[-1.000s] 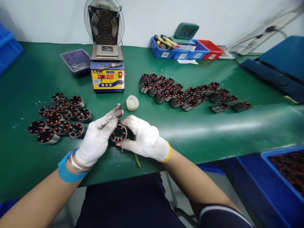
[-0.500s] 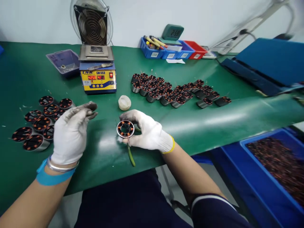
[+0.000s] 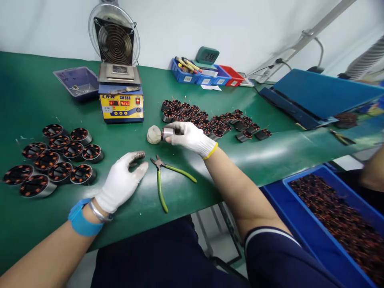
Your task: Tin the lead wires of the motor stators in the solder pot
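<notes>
In a white glove, my right hand [image 3: 192, 139] grips a motor stator [image 3: 167, 133], a metal ring with copper windings, tipped on its side. Its wound end is at the small whitish cup [image 3: 154, 135]; whether the two touch I cannot tell. My left hand [image 3: 121, 181], also gloved, is over the green mat with thumb and fingers apart and nothing between them. Between the hands and nearer me lie cutting pliers [image 3: 160, 188] with green handles spread. Left of my left hand stands a group of stators [image 3: 60, 171].
More stators [image 3: 195, 116] stand behind my right hand. At the back are a solder pot [image 3: 121, 104] with a fan [image 3: 115, 42], a purple tray [image 3: 78, 82] and small bins [image 3: 183, 74]. A blue crate [image 3: 300, 196] of dark copper-coloured parts sits low right, near another person's arm [image 3: 373, 172].
My right hand has carried the stator away from me to the cup and tipped it sideways. The left hand has moved right, its fingers now apart and a stator left among the left group. The pliers are uncovered.
</notes>
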Motion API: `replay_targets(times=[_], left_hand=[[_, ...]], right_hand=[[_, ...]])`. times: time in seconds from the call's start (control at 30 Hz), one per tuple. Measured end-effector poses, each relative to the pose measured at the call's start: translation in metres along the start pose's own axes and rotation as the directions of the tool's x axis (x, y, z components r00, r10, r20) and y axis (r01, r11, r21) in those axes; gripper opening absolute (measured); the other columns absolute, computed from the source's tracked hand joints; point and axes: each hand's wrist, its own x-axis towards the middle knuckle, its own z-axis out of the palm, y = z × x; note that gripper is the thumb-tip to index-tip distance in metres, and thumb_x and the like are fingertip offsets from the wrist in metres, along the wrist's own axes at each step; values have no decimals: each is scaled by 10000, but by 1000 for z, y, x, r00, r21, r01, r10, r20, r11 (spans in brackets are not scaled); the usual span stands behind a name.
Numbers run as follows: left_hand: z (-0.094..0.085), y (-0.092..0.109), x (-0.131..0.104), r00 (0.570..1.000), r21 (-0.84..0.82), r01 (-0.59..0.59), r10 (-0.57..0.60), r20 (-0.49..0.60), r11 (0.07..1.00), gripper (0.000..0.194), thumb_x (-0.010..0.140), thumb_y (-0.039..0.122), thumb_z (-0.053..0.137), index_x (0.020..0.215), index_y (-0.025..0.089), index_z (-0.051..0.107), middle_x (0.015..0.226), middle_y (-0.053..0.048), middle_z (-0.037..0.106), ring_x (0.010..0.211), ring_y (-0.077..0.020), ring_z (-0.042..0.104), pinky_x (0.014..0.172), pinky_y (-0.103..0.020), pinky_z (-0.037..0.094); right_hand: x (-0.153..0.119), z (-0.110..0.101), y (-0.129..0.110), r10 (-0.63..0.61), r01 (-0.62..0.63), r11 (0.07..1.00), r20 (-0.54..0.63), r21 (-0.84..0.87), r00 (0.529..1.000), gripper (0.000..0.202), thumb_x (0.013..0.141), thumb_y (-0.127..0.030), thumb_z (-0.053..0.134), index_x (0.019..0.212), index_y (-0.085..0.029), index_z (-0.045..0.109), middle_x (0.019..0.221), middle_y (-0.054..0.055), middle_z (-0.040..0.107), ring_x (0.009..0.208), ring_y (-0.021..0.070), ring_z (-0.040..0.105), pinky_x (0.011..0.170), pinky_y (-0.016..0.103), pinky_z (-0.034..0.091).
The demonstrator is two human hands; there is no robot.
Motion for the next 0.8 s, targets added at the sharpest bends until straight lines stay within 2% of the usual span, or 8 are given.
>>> replay_targets(times=[0.13,0.27,0.37,0.43,0.53,0.63,0.7,0.8], left_hand=[[0,1,-1,999,69,-30,27,46,997,534,781,505,606,1145,125,704,1190,-135,735,1099,-293,684,1056,-478,513],[0,0,-3,997,131,-60,52,65,990,518,794,501,599,1150,139,702,1201,-127,732,1116,-295,678,1069,-488,506],[0,-1,-3,996,152,-65,54,72,986,514,804,500,595,1156,140,699,1204,-127,730,1109,-294,683,1063,-489,512],[0,-1,-3,995,158,-73,63,73,985,508,807,493,592,1154,137,699,1197,-129,732,1105,-293,686,1060,-485,517],[0,-1,-2,994,160,-99,89,70,982,482,816,475,583,1137,136,702,1183,-129,737,1094,-285,691,1053,-471,524],[1,-1,-1,992,174,-114,104,65,978,464,826,467,577,1129,138,702,1174,-127,739,1095,-283,690,1046,-467,528],[1,-1,-1,992,182,-114,103,66,977,465,828,464,573,1131,137,702,1173,-127,738,1096,-285,689,1045,-468,530],[2,-1,-1,992,180,-112,99,79,977,471,828,458,567,1142,133,698,1184,-130,734,1107,-284,687,1050,-464,527]], right_hand=[[9,-1,-7,54,-54,994,-4,-91,999,330,772,-379,736,1021,-162,738,824,20,714,613,103,586,555,220,494],[12,-2,-13,60,-65,982,-31,-175,998,297,786,-407,739,968,-174,756,782,16,715,620,111,605,569,220,504],[6,-2,-19,36,-46,983,-60,-177,998,383,808,-441,697,1070,-165,739,834,29,725,652,132,625,606,248,524],[0,-2,-24,-17,-18,970,-140,-242,990,463,804,-443,683,1180,-175,706,917,38,731,745,165,658,684,282,545],[-7,1,-29,-167,-6,843,-272,-538,948,556,735,-414,719,1257,-226,682,1121,63,700,967,250,674,832,359,540],[-10,8,-31,-226,-64,631,-262,-773,938,604,713,-434,711,1296,-283,662,1257,96,626,1019,320,665,790,402,537],[-10,12,-30,-213,-67,549,-217,-833,953,601,735,-433,680,1322,-308,642,1280,102,603,998,326,671,726,388,535],[-12,14,-28,-207,-63,518,-196,-853,958,572,772,-440,643,1330,-313,629,1261,97,600,981,313,671,703,374,529]])
